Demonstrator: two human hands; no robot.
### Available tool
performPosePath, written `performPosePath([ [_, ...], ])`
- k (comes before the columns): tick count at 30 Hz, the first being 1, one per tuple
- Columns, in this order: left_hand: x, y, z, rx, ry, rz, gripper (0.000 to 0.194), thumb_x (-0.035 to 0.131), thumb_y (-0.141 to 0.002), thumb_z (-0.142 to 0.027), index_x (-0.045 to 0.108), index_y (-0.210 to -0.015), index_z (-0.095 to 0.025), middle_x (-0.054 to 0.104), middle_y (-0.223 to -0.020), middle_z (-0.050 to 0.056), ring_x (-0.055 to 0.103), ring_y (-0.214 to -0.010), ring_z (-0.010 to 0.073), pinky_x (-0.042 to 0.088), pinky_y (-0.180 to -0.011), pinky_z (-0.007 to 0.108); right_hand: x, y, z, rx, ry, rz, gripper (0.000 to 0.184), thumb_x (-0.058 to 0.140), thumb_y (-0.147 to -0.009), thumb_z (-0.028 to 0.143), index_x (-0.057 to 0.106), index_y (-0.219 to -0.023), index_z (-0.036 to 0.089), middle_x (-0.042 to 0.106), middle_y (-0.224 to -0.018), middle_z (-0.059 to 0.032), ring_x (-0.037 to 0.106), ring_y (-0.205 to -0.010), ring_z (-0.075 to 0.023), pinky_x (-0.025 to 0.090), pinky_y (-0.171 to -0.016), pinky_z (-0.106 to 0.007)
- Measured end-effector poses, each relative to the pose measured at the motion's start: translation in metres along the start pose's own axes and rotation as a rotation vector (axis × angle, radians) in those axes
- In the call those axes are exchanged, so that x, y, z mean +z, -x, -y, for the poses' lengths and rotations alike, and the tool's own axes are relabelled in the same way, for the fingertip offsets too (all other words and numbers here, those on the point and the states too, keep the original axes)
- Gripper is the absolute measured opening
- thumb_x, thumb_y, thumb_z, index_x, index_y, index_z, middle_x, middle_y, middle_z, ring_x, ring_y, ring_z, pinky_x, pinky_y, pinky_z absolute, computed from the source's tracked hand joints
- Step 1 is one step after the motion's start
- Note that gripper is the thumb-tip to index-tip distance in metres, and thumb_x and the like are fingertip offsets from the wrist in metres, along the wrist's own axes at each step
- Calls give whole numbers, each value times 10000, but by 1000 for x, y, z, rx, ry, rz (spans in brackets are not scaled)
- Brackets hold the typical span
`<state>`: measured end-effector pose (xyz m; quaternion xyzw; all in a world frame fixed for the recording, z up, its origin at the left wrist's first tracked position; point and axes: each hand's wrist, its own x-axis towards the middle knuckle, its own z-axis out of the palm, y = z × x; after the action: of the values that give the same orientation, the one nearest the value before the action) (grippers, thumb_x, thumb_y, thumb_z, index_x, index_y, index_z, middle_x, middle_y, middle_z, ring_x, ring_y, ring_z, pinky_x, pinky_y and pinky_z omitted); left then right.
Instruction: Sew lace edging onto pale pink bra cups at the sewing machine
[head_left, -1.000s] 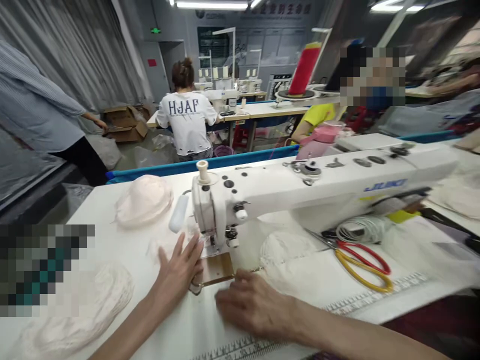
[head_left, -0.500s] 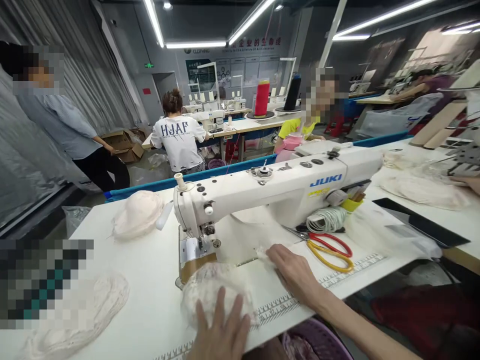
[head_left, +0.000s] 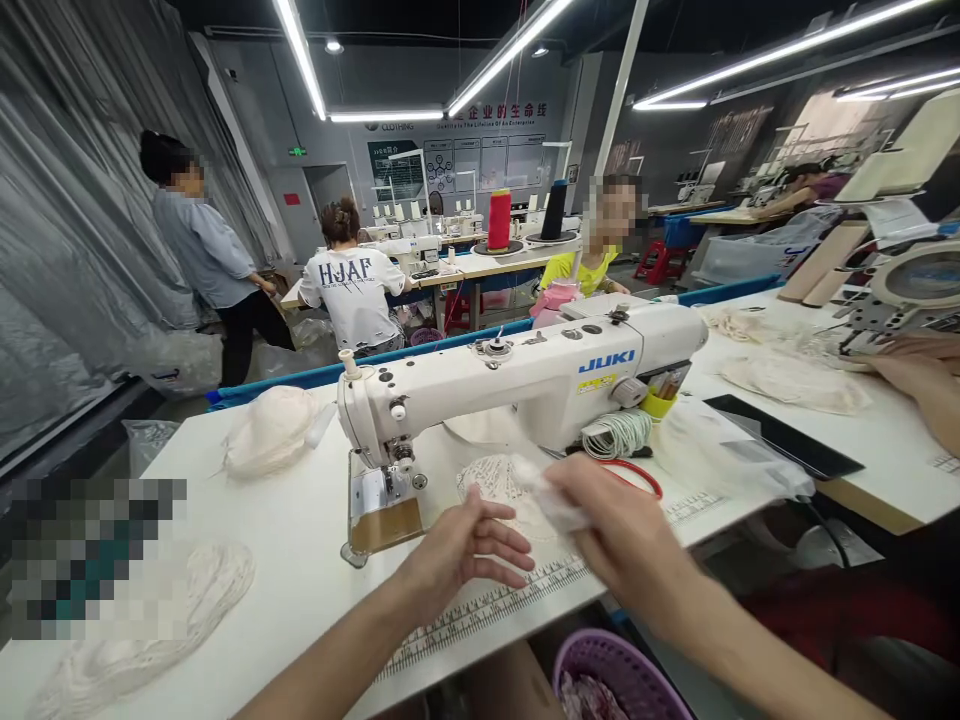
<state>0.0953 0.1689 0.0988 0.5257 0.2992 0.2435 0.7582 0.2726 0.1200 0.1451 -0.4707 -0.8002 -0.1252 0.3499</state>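
My left hand point(head_left: 469, 548) is held above the sewing table with its fingers spread, holding nothing. Just beyond its fingertips lies a round cream lace piece point(head_left: 487, 472), part of it hidden behind the hands. My right hand point(head_left: 619, 515), slightly blurred, pinches a thin white piece of fabric point(head_left: 553, 492) over the right side of the lace. To the left stands the needle end of a white sewing machine point(head_left: 465, 375), with nothing visible under its presser foot. Scissors point(head_left: 637, 475) show only partly behind my right hand; a red handle loop is visible.
A stack of cream lace pieces point(head_left: 172, 620) lies at the front left, and a rounded cream pile point(head_left: 270, 430) behind it. Coiled pale cord point(head_left: 619, 433) rests by the machine's base. A purple basket point(head_left: 600, 650) stands below the table edge. Co-workers sit or stand beyond.
My left hand has lifted off the lace piece and turned sideways. The lace now lies farther right, away from the needle. My right hand has risen with the white fabric, covering much of the scissors.
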Motion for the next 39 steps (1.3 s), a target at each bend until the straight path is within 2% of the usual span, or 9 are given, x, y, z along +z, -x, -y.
performPosePath([
  [2, -17, 18, -1, -48, 203, -85, 613, 260, -877, -623, 550, -1022, -103, 652, -913, 127, 645, -835, 215, 520, -743, 383, 33, 4, 24, -77, -123, 143, 232, 338, -827, 34, 491, -915, 185, 590, -779, -39, 556, -605, -138, 428, -510, -222],
  [5, -45, 40, 9, -53, 91, -280, 441, 594, -774, -528, 600, -925, -114, 656, -846, 72, 613, -783, 163, 475, -711, 267, 72, 10, 53, -168, -148, 413, 153, 492, -828, 91, 513, -970, 143, 622, -904, -86, 601, -717, -180, 453, -540, -249],
  [10, -74, 55, 29, -21, -163, -369, 418, 724, -661, -457, 639, -869, -105, 654, -818, 61, 581, -761, 171, 429, -683, 256, 75, 15, 52, -154, -492, 532, 250, 544, -881, 343, 533, -1071, 181, 630, -970, -68, 614, -872, -174, 473, -733, -253],
  [15, -67, 52, 19, -30, -304, -372, 344, 722, -650, -398, 670, -830, -109, 641, -792, 57, 546, -731, 160, 397, -657, 250, 70, 7, 17, 63, -639, 350, 255, 506, -899, 350, 536, -1103, 200, 618, -1053, -102, 573, -991, -206, 459, -843, -321],
  [20, -59, 53, 5, 23, -332, -264, 205, 660, -711, -286, 693, -830, -122, 605, -722, 22, 490, -647, 109, 371, -627, 228, 94, -6, 3, 83, -765, 575, 690, 688, -706, 516, 435, -1282, 234, 525, -1241, -108, 492, -1128, -261, 408, -927, -384],
  [23, -58, 64, 3, 42, -393, -289, 183, 639, -731, -265, 693, -822, -116, 566, -658, 4, 433, -583, 84, 334, -570, 214, 100, -12, 12, 153, -840, 727, 483, 661, -730, 510, 580, -1091, 198, 622, -882, -38, 572, -827, -200, 450, -726, -302],
  [26, -60, 80, 3, 29, -406, -318, 207, 627, -746, -282, 685, -839, -107, 549, -628, -1, 418, -560, 81, 320, -547, 212, 98, -14, 23, 268, -915, 783, 319, 559, -817, 477, 611, -819, 162, 496, -579, 31, 466, -560, -125, 373, -545, -241],
  [31, -59, 99, 5, 0, -363, -245, 230, 685, -678, -273, 662, -838, -110, 579, -699, 5, 491, -633, 111, 371, -581, 210, 89, -14, 35, 245, -896, 731, 297, 510, -853, 430, 577, -741, 163, 513, -620, 14, 446, -581, -120, 340, -544, -234],
  [39, -54, 106, 5, 20, -667, -403, 176, 570, -723, -236, 548, -582, -133, 379, -519, -53, 350, -519, 78, 248, -476, 194, 91, -11, 48, 167, -792, 771, 307, 468, -872, 440, 567, -774, 166, 510, -664, 4, 445, -626, -134, 346, -570, -242],
])
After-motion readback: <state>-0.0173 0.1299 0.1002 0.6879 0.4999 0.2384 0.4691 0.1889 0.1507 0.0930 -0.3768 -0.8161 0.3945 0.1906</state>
